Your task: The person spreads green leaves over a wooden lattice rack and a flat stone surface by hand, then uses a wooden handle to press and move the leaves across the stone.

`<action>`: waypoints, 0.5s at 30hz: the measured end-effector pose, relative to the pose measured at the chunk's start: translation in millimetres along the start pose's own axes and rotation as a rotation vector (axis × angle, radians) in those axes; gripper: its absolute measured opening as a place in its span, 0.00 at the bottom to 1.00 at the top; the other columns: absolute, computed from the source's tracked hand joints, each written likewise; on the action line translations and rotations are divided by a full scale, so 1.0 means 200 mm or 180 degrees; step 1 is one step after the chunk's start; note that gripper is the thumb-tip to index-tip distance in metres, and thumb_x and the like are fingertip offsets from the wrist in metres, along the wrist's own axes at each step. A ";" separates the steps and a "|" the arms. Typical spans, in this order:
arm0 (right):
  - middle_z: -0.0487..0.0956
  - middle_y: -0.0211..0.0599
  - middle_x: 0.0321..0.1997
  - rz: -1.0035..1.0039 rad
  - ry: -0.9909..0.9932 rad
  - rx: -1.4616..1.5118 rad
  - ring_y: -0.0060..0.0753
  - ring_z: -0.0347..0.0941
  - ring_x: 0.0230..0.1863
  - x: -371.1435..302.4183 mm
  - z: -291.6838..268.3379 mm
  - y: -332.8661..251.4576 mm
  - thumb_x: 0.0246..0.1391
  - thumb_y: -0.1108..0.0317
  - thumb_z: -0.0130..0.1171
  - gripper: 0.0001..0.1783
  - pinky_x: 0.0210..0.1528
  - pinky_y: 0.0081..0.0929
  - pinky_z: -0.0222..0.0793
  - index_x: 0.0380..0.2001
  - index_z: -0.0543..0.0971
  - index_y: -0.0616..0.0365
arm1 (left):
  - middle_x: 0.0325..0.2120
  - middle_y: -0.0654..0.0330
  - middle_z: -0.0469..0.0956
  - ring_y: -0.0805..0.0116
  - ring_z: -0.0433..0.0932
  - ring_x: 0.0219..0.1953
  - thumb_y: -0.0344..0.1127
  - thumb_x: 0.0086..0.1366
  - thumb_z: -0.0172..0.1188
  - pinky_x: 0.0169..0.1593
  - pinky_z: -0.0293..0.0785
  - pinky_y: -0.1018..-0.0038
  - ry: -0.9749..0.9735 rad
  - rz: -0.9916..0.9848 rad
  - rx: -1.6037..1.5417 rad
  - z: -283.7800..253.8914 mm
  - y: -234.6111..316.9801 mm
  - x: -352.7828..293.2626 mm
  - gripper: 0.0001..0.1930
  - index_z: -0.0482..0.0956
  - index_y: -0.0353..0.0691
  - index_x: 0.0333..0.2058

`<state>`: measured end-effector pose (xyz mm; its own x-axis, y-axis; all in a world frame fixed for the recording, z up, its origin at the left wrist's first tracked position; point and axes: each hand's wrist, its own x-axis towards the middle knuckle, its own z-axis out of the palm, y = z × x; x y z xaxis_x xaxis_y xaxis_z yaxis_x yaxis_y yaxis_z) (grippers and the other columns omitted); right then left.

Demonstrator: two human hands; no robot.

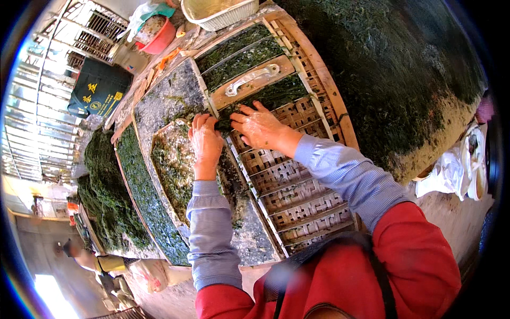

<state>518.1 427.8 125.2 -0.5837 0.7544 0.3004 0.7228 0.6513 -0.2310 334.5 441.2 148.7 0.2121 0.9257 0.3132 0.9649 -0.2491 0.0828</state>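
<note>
A slatted wooden frame (319, 111) lies slanted in front of me over a woven base, and dark green leafy strands (244, 56) fill its far slots. A wooden block with a metal handle (252, 82) rests across the slots. My right hand (260, 127) lies over a partly filled slot with its fingers spread, touching the strands at its left end. Close beside it, my left hand (206, 146) is at the frame's left edge, fingers bent and close together; what is under its fingertips is hidden. Below that hand sits an angular tray (172, 159) with green bits.
To the right rises a broad dark green mound (388, 69). Heaped greens (109, 186) and a strip of wet greens (146, 196) lie left. A cream basket (218, 20), red bowl (159, 40) and dark box (99, 85) stand farther off. Another person (87, 260) is at lower left.
</note>
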 end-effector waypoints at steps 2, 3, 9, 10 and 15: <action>0.68 0.36 0.55 0.0073 0.0171 0.0064 0.44 0.58 0.61 0.00 0.03 0.00 0.51 0.61 0.50 0.18 0.59 0.57 0.51 0.43 0.76 0.55 | 0.41 0.54 0.76 0.55 0.74 0.45 0.26 0.51 0.53 0.46 0.68 0.57 -0.0419 -0.0314 0.0277 -0.06 0.11 0.10 0.07 0.77 0.41 0.30; 0.68 0.35 0.56 0.0120 0.0184 -0.0048 0.44 0.58 0.61 0.01 0.05 0.01 0.52 0.62 0.48 0.17 0.59 0.57 0.51 0.43 0.76 0.54 | 0.38 0.53 0.77 0.54 0.75 0.42 0.27 0.51 0.53 0.44 0.69 0.58 -0.0569 -0.0209 0.0414 -0.08 0.17 0.16 0.07 0.77 0.40 0.30; 0.70 0.35 0.54 0.0288 0.0131 0.0064 0.42 0.58 0.62 -0.01 0.06 0.01 0.54 0.64 0.46 0.16 0.63 0.54 0.46 0.46 0.74 0.48 | 0.28 0.49 0.78 0.51 0.79 0.31 0.31 0.52 0.57 0.35 0.75 0.63 -0.0759 0.0048 -0.0041 -0.18 0.28 0.31 0.10 0.77 0.38 0.34; 0.70 0.35 0.54 0.0302 0.0129 0.0081 0.42 0.58 0.62 -0.02 0.06 0.00 0.54 0.64 0.45 0.16 0.63 0.54 0.45 0.46 0.74 0.48 | 0.26 0.54 0.79 0.64 0.79 0.28 0.28 0.50 0.60 0.32 0.75 0.72 -0.0683 0.0098 -0.0718 -0.18 0.25 0.32 0.15 0.77 0.37 0.39; 0.72 0.33 0.51 0.0339 0.0105 0.0138 0.39 0.61 0.59 -0.03 0.07 0.02 0.53 0.64 0.48 0.15 0.64 0.51 0.44 0.45 0.74 0.46 | 0.26 0.60 0.79 0.69 0.78 0.26 0.22 0.52 0.58 0.29 0.74 0.78 -0.0433 -0.0532 -0.2958 -0.14 0.20 0.30 0.09 0.79 0.31 0.34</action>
<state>519.6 427.8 110.2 -0.4914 0.8168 0.3022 0.7630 0.5710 -0.3029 382.0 478.5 196.7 0.1552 0.9804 0.1215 0.4879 -0.1830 0.8535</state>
